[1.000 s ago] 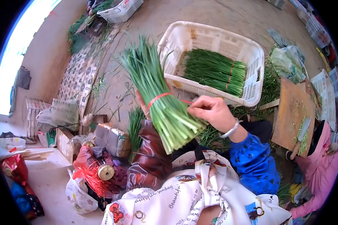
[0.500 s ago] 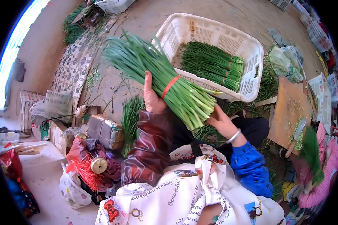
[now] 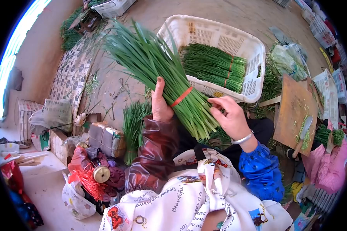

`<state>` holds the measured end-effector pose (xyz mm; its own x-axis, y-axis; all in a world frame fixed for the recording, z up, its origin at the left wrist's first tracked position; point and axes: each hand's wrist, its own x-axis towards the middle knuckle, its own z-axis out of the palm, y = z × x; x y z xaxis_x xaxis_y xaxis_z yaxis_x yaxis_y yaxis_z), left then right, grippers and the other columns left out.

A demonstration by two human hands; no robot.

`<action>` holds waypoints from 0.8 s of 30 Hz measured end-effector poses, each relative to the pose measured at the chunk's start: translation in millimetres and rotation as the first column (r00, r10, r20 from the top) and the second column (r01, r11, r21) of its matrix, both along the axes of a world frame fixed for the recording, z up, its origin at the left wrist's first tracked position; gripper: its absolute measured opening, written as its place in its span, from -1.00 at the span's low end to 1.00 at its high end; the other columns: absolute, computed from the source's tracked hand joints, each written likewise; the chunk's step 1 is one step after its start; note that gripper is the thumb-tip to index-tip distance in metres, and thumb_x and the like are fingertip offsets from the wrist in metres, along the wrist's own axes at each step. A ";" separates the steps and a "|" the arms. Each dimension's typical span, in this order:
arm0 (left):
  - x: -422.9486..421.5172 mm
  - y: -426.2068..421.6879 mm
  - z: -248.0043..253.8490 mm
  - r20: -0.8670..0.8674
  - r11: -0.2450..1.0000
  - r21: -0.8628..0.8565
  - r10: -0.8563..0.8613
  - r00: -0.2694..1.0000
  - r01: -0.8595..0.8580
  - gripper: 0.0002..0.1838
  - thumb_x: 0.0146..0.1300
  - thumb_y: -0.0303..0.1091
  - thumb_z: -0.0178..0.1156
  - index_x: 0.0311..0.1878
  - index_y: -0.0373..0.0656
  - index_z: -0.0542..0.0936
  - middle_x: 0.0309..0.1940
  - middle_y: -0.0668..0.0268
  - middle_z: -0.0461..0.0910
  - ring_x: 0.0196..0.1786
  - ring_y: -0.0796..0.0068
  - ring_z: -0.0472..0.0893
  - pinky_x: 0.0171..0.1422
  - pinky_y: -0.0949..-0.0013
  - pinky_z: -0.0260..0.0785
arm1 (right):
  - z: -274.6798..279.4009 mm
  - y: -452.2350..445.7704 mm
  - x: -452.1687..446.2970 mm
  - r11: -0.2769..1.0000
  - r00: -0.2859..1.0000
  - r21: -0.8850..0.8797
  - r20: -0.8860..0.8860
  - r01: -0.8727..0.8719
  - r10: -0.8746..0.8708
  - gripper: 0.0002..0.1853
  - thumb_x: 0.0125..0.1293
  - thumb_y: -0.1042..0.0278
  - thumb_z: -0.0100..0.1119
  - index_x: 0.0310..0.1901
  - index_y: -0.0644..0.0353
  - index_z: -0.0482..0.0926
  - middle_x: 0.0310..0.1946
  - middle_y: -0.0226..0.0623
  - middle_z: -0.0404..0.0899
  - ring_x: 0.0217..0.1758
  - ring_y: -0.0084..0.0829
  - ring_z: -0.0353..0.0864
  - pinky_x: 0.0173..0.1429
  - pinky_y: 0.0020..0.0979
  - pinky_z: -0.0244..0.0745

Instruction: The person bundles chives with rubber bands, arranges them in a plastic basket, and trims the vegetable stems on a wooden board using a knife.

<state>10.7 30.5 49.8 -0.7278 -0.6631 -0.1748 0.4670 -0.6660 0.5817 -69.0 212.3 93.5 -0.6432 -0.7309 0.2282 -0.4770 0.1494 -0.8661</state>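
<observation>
Bundle of green stalks (image 3: 158, 69), red band (image 3: 182, 96) around it, tilted on near side of white crate (image 3: 262, 73), gripped in left hand (image 3: 161, 103). Right hand (image 3: 232, 117) half-curled at its pale end, can't tell if gripping.

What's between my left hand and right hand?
The head view shows a red-banded chive bundle between your left hand and right hand, its cut ends nearer the right.

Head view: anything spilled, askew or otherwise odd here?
Only untidiness: loose green blades litter the floor left of the white crate, and green scraps lie around the knife, whose handle seems to overhang the edge of the wooden board. The held bunch looks orderly, its red band around the stems.
</observation>
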 end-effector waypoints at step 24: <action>3.7 -7.6 -6.3 0.014 0.995 0.044 0.090 0.996 -0.091 -0.50 0.19 -0.01 0.03 0.01 -0.23 0.37 -0.10 0.19 0.48 -0.09 0.24 0.49 0.07 0.11 0.35 | -44.0 108.5 -20.4 0.534 0.949 0.833 -0.270 0.147 0.160 -0.70 0.07 0.46 0.02 -0.11 0.30 0.45 -0.18 -0.03 0.49 -0.13 -0.06 0.48 -0.08 -0.26 0.41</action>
